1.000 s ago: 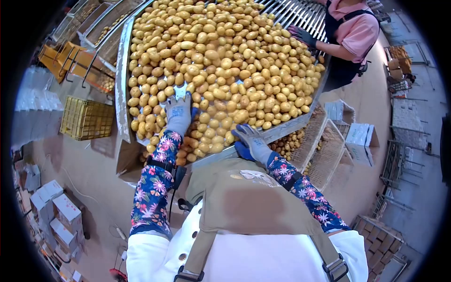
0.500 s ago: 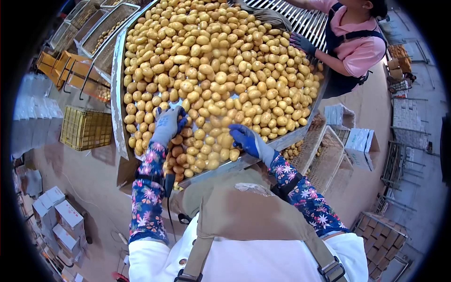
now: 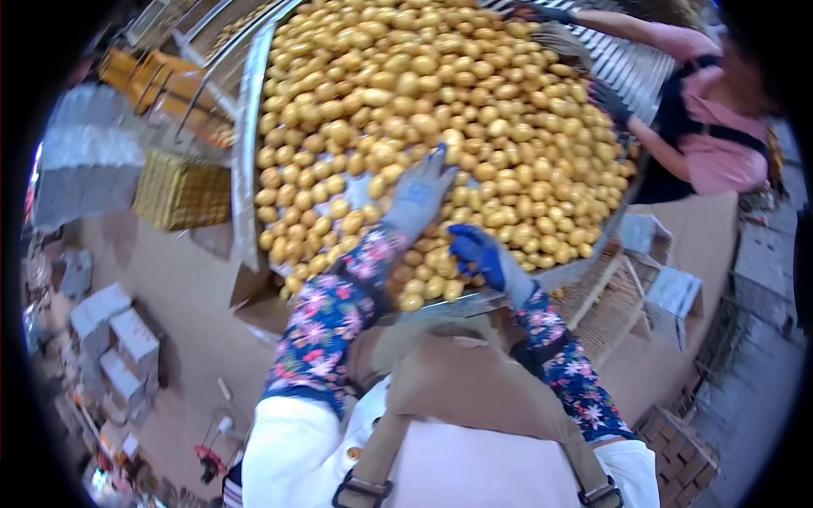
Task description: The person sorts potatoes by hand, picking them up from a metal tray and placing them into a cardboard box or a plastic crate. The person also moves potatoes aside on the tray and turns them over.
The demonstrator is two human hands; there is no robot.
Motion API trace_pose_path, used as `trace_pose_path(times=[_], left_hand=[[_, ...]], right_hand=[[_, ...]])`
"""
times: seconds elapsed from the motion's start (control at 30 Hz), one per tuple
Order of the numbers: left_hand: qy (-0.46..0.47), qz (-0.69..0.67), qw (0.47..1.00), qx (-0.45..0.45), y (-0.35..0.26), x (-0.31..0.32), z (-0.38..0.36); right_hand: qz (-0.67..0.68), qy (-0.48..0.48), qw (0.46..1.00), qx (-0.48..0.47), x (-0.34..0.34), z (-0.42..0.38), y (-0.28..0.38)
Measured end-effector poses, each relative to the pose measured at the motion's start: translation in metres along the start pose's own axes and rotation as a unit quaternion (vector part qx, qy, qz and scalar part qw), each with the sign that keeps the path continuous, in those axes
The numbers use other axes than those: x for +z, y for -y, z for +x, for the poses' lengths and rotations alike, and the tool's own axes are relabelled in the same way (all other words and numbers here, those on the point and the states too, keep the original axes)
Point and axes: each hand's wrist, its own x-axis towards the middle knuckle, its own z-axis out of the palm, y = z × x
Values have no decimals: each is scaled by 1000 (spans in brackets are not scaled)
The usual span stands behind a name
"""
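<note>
A broad heap of yellow-brown potatoes (image 3: 364, 93) covers the metal-edged sorting table (image 3: 247, 144). My left hand (image 3: 419, 195), in a grey glove with blue fingertips, reaches across the middle of the heap. Its fingers are stretched out and lie on the potatoes. Close to the near edge is my right hand (image 3: 487, 254), its glove blue on the palm side. The fingers there are loosely bent and apart, beside several potatoes, with none visibly held. Motion blurs the picture somewhat.
A co-worker in a pink shirt (image 3: 707, 127) stands at the far right, gloved hands by the heap and a slatted metal grate (image 3: 627, 68). A yellow crate (image 3: 182, 190) stands left. Mesh crates (image 3: 605, 309) and a white carton (image 3: 673, 296) are at right.
My left hand has swung right and farther across the heap, closer to my right hand, its fingers now stretched out. The view has shifted, and the co-worker's far hand has come into sight.
</note>
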Motion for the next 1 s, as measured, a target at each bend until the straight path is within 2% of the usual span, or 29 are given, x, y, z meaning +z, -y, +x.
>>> trace_pose_path(times=[0.03, 0.13, 0.17, 0.2, 0.23, 0.3, 0.33, 0.37, 0.43, 0.5, 0.53, 0.57, 0.6, 0.63, 0.7, 0.77, 0.8, 0.83, 0.9, 0.97, 1.0], left_hand=[[50, 4, 998, -41, -5, -7, 5], [73, 56, 994, -59, -24, -10, 5], [136, 83, 985, -62, -29, -12, 8], [196, 109, 972, -66, -32, -13, 11], [197, 112, 972, -69, -33, -11, 12], [224, 153, 959, -82, -35, -3, 14], [230, 155, 956, -97, -37, 3, 15], [195, 190, 961, -55, -37, 7, 10], [198, 104, 968, -115, -36, 14, 14], [194, 50, 973, -115, -30, -6, 14], [193, -5, 975, -115, -26, -16, 12], [149, -73, 981, -100, -13, -16, 7], [107, -148, 978, -104, -5, -24, -4], [67, -224, 967, -106, 1, -34, -16], [42, -380, 891, -245, 17, -43, -37], [-125, -278, 939, -161, 65, -51, -76], [-63, -145, 967, -201, 78, -67, -84], [-2, -8, 972, -235, 86, -82, -89], [73, 195, 966, -151, 102, -81, -102], [68, 199, 970, -123, 112, -66, -90], [115, 195, 960, -162, 108, -67, -78]], right_hand=[[-6, -30, 1000, -4, -3, 6, 0], [-15, -66, 997, 32, -14, 15, -1], [-14, -66, 997, 32, -15, 16, -10], [-153, -70, 986, -19, -16, 17, -25], [-289, -71, 952, -71, -14, 19, -39], [-332, -83, 934, -100, -8, 19, -54], [-357, -100, 917, -144, -2, 17, -56], [-381, -117, 897, -189, 2, 15, -59], [-403, -139, 887, -177, 9, 11, -58], [-260, -143, 949, -107, 24, -5, -43], [-336, -161, 910, -182, 13, 3, -63], [-336, -166, 909, -184, 17, -6, -61], [-270, -159, 942, -118, 22, -20, -54], [-200, -150, 967, -50, 28, -33, -49], [-208, -164, 963, -49, 29, -49, -54], [-141, -154, 978, -6, 18, -61, -79], [-136, -161, 978, 3, 12, -62, -96], [-132, -171, 977, 4, 13, -68, -100], [-41, -158, 987, 5, 18, -77, -104], [2, -146, 989, 15, 21, -76, -109], [-58, -180, 982, -3, 27, -73, -111]])
